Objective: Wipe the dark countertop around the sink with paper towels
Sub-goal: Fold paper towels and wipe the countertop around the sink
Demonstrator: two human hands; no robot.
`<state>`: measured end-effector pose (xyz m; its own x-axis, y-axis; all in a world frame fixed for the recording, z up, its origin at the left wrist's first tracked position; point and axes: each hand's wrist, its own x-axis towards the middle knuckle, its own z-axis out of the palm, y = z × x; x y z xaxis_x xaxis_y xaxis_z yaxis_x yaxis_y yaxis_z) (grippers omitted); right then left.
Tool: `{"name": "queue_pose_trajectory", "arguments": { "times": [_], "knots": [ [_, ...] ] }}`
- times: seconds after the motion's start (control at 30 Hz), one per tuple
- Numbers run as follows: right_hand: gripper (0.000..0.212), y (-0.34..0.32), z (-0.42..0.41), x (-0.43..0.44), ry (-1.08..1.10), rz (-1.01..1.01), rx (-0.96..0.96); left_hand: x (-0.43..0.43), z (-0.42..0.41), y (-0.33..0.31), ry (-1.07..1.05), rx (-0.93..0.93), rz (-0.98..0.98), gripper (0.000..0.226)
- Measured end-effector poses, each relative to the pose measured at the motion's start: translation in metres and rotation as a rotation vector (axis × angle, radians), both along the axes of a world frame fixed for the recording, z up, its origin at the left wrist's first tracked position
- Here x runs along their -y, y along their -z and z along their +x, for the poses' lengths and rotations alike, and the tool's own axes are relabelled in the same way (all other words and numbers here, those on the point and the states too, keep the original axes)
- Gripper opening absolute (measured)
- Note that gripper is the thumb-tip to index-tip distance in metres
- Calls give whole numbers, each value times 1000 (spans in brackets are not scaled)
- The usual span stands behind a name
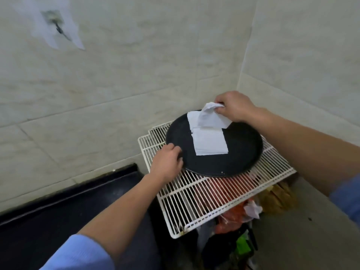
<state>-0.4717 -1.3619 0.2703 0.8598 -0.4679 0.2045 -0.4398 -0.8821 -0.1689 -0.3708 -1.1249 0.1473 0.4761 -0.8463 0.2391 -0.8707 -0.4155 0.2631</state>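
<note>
The dark tabletop point(58, 207) runs along the tiled wall point(136, 65) at lower left, with a raised black lip against the tiles. Its right end stops just beside white wire racks point(194, 195) stacked in the corner where two walls meet, so there is little room behind them or to their right. A round black tray point(214, 164) sits on the racks. The paper towels point(210, 143) lie in a flat folded stack on the tray's middle, apart from the tabletop.

The right hand point(235, 108) reaches over the tray's far side, thumb and fingers pinching the top sheet point(208, 115) at its corner — the sheet stands lifted and creased, its lower edge on the stack. The left hand point(167, 162) has its fingers curled over the tray's left rim, its forearm crossing the tabletop's end. Blue sleeves point(78, 254) show at the frame's edges.

Under the racks, red and orange bags point(231, 217) and a green packet point(242, 246) crowd the gap.
</note>
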Motion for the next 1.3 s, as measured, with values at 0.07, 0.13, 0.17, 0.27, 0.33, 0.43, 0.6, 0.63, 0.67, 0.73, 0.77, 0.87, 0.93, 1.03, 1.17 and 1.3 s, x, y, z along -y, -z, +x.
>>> {"name": "queue_pose_trajectory", "arguments": {
  "times": [0.07, 0.13, 0.17, 0.27, 0.33, 0.43, 0.6, 0.63, 0.67, 0.73, 0.77, 0.87, 0.93, 1.03, 1.17, 1.3],
  "knots": [
    [11, 5, 23, 18, -67, 32, -71, 15, 1, 1, -57, -7, 13, 24],
    [7, 13, 46, 34, -122, 52, -139, 24, 0, 4, -107, -12, 41, 26],
    [6, 18, 58, 42, -138, 57, -168, 26, 0, 6, -129, -18, 53, 27],
    [13, 35, 91, 61, -154, 67, -224, 27, 0, 12, -172, -31, 60, 26],
    [16, 47, 110, 72, -148, 57, -237, 27, -1, 15, -186, -34, 49, 25],
    [19, 64, 132, 88, -136, 53, -259, 29, -3, 18, -193, -31, 44, 26],
    [35, 95, 133, 91, -152, 62, -197, 29, -3, 22, -198, -23, 12, 25],
    [40, 101, 129, 87, -157, 34, -118, 29, -3, 23, -195, -18, 4, 24],
    [43, 107, 124, 81, -166, 16, -35, 28, -3, 23, -191, -15, -5, 23],
    [50, 120, 115, 72, -209, 25, 26, 28, -2, 26, -187, -17, -19, 23],
    [55, 128, 112, 67, -229, 36, -13, 28, -2, 27, -185, -19, -28, 23],
    [64, 148, 108, 63, -235, 24, -145, 27, -2, 31, -175, -18, -53, 23],
    [65, 147, 110, 63, -238, 13, -173, 27, -2, 31, -169, -7, -63, 23],
    [64, 135, 111, 60, -225, 37, -235, 22, -1, 27, -163, 2, -80, 23],
    [57, 110, 108, 34, -202, 12, -116, -6, 0, 12, -193, 38, -97, 24],
    [42, 84, 116, -40, -322, -28, 31, -81, 4, 5, -326, 23, -43, 23]
  ]
}}
